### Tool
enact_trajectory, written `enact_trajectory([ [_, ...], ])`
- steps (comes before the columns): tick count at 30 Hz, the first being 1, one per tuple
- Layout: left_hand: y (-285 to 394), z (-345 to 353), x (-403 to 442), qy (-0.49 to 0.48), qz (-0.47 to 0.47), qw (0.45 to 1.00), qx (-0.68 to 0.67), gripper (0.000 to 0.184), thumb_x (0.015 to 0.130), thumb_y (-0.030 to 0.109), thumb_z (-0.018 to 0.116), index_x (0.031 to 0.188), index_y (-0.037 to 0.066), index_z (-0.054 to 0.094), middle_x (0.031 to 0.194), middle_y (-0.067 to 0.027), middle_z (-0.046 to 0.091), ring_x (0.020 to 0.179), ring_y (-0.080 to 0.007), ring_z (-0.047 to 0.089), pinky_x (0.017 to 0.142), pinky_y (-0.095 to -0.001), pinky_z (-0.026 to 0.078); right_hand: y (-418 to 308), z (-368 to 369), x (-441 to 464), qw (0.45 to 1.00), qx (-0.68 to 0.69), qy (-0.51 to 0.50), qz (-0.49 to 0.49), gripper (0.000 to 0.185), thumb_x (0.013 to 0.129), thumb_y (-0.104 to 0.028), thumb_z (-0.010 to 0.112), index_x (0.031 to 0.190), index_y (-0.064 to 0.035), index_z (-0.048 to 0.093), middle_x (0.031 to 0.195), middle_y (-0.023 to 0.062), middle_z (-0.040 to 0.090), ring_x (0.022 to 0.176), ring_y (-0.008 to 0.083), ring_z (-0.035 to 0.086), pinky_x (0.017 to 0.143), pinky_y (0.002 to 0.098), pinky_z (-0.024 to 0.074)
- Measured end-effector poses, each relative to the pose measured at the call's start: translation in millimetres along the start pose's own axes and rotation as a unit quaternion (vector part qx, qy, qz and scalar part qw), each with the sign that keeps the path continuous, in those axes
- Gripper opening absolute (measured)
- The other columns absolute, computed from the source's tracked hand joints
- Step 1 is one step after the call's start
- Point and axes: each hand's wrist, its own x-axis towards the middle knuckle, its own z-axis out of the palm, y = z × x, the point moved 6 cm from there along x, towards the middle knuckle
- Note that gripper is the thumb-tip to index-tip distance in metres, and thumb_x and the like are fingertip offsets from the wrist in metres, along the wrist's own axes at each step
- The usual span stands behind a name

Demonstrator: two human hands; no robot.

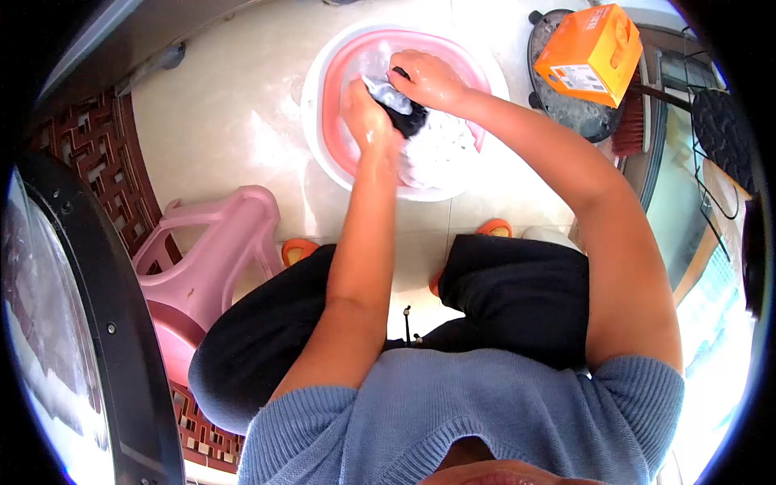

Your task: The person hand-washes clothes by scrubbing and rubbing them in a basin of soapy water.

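Black-and-grey cloth point(411, 121), wet-looking and bunched, is held between both hands over the oval pink washbasin point(331, 97), whose outer rim is white. The left hand point(365, 115) has its grip closed around the cloth's near left side; the right hand point(427, 78) has its grip narrowed on the upper edge, fingers curled over the black part. Just below the cloth, a white heap point(440, 152) lies in the basin; whether it is fabric or suds, I cannot tell. The basin stands on the pale tiled floor point(210, 137), beyond two orange slippers point(298, 250). To the left is a pink plastic stool point(198, 271); to the right, an orange cardboard box point(578, 48) sits on a round dark-rimmed stand point(566, 113), near a red-bristled brush point(628, 129).
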Motion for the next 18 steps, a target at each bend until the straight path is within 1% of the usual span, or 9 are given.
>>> enact_trajectory([
  [3, 1.4, -14.5, 16.3, -0.007, 0.171, 0.967, 0.19, 0.022, 0.09, 0.018, 0.051, 0.104, 0.0, 0.053, 0.095, -0.0105, 0.059, 0.087, -0.0247, 0.058, 0.076, -0.0377, 0.046, 9.9, -1.3, -8.8, 0.996, -0.069, -0.047, 0.028, 0.023, 0.082, -0.026, 0.055, 0.094, -0.0063, 0.059, 0.093, 0.0151, 0.063, 0.09, 0.0346, 0.06, 0.075, 0.0455, 0.0479],
  [5, 7.1, 0.5, 1.5, -0.014, 0.406, 0.715, 0.569, 0.026, 0.086, 0.014, 0.053, 0.109, 0.002, 0.053, 0.101, -0.0173, 0.058, 0.093, -0.0313, 0.055, 0.082, -0.0417, 0.043, 18.6, 5.2, -12.0, 0.982, -0.144, -0.09, 0.084, 0.023, 0.081, -0.024, 0.056, 0.096, -0.0068, 0.058, 0.096, 0.0143, 0.063, 0.092, 0.0343, 0.06, 0.076, 0.0449, 0.0481],
  [6, 0.9, 0.9, 6.9, -0.032, 0.281, 0.736, 0.615, 0.032, 0.084, 0.013, 0.051, 0.115, 0.004, 0.052, 0.108, -0.0234, 0.055, 0.097, -0.0374, 0.053, 0.086, -0.0461, 0.041, 23.3, 10.4, -9.9, 0.98, -0.139, -0.113, 0.089, 0.022, 0.081, -0.024, 0.056, 0.095, -0.0065, 0.059, 0.097, 0.0143, 0.062, 0.093, 0.0339, 0.06, 0.077, 0.0445, 0.0482],
  [8, -2.3, -3.6, 25.4, -0.015, 0.271, 0.772, 0.575, 0.032, 0.085, 0.014, 0.05, 0.115, 0.003, 0.051, 0.109, -0.0219, 0.055, 0.098, -0.0359, 0.053, 0.087, -0.0449, 0.041, 20.2, 13.6, 0.7, 0.99, -0.091, -0.072, 0.076, 0.018, 0.078, -0.019, 0.058, 0.09, -0.0064, 0.06, 0.096, 0.0135, 0.061, 0.093, 0.0335, 0.06, 0.077, 0.0455, 0.048],
  [10, -14.2, -16.0, 35.0, -0.014, 0.077, 0.984, 0.163, 0.035, 0.087, 0.019, 0.046, 0.116, 0.001, 0.051, 0.108, -0.0147, 0.056, 0.099, -0.0286, 0.054, 0.088, -0.0404, 0.043, 3.8, 14.7, -0.7, 0.999, 0.02, -0.032, 0.014, 0.016, 0.076, -0.017, 0.059, 0.087, -0.0062, 0.059, 0.092, 0.0132, 0.06, 0.09, 0.0329, 0.06, 0.075, 0.045, 0.0483],
  [11, -19.8, -11.4, 32.3, -0.032, -0.109, 0.992, -0.058, 0.035, 0.087, 0.022, 0.046, 0.115, 0.002, 0.051, 0.107, -0.01, 0.055, 0.097, -0.0227, 0.054, 0.084, -0.0373, 0.045, -19.0, 5.8, -6.9, 0.99, 0.136, 0.007, -0.045, 0.013, 0.074, -0.015, 0.059, 0.084, -0.006, 0.058, 0.088, 0.0128, 0.058, 0.088, 0.0324, 0.06, 0.073, 0.0444, 0.0487],
  [13, -15.4, -9.4, 19.7, -0.091, -0.187, 0.975, -0.083, 0.033, 0.089, 0.028, 0.048, 0.113, 0.005, 0.051, 0.106, -0.009, 0.056, 0.097, -0.0212, 0.054, 0.082, -0.0367, 0.046, -66.3, 2.4, -33.6, 0.975, 0.187, -0.065, -0.103, 0.015, 0.072, -0.013, 0.06, 0.085, -0.007, 0.055, 0.081, 0.0121, 0.053, 0.08, 0.0311, 0.06, 0.066, 0.043, 0.0491],
  [17, -30.8, -4.5, 5.2, -0.156, 0.06, 0.985, 0.036, 0.033, 0.09, 0.035, 0.049, 0.108, 0.008, 0.052, 0.1, -0.0072, 0.056, 0.092, -0.021, 0.055, 0.08, -0.0361, 0.047, -86.9, 6.0, -57.3, 0.98, 0.061, -0.073, -0.175, 0.02, 0.074, -0.02, 0.061, 0.091, -0.0128, 0.053, 0.081, 0.0097, 0.055, 0.069, 0.0321, 0.061, 0.057, 0.044, 0.0491],
  [18, -47.5, -10.9, 5.6, -0.131, -0.032, 0.989, -0.058, 0.031, 0.092, 0.035, 0.044, 0.107, 0.009, 0.052, 0.102, -0.0072, 0.056, 0.094, -0.0211, 0.055, 0.082, -0.0356, 0.047, -74.8, 8.4, -52.3, 0.984, 0.015, -0.053, -0.168, 0.018, 0.076, -0.02, 0.06, 0.092, -0.0125, 0.055, 0.08, 0.0082, 0.056, 0.068, 0.0293, 0.061, 0.054, 0.0416, 0.0488],
])
